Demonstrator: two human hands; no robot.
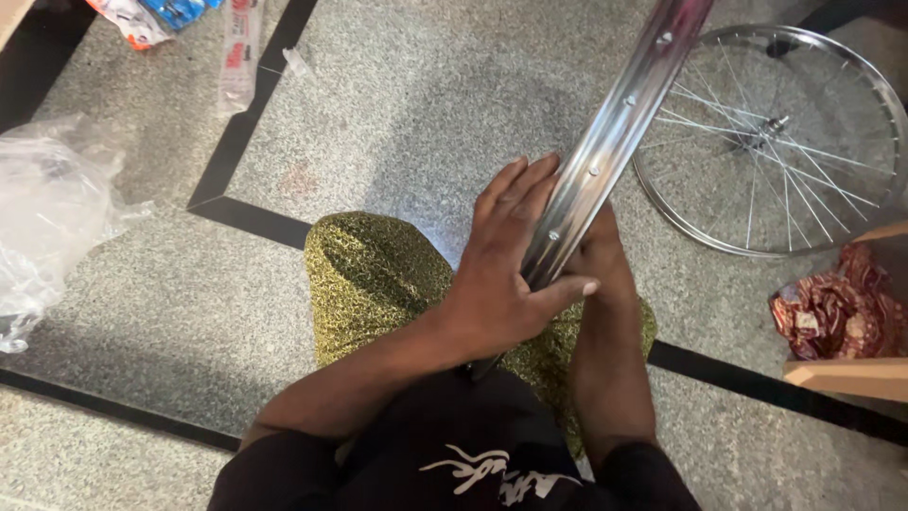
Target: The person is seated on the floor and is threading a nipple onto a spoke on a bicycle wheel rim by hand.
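Note:
A shiny metal wheel rim (624, 114) with spoke holes rises edge-on from my lap toward the top of the view. My left hand (501, 265) lies flat against its left side, fingers stretched along the metal and thumb wrapped over the edge. My right hand (596, 255) holds the rim from the right side and is mostly hidden behind it. The rim's lower end rests by my knees, which are covered in green patterned cloth (378, 274).
A finished spoked wheel (771, 137) lies flat on the speckled stone floor at the right. A red crumpled wrapper (837, 308) sits by a wooden piece (846, 377). A clear plastic bag (47, 213) lies at the left, and packets (156, 14) at the top left.

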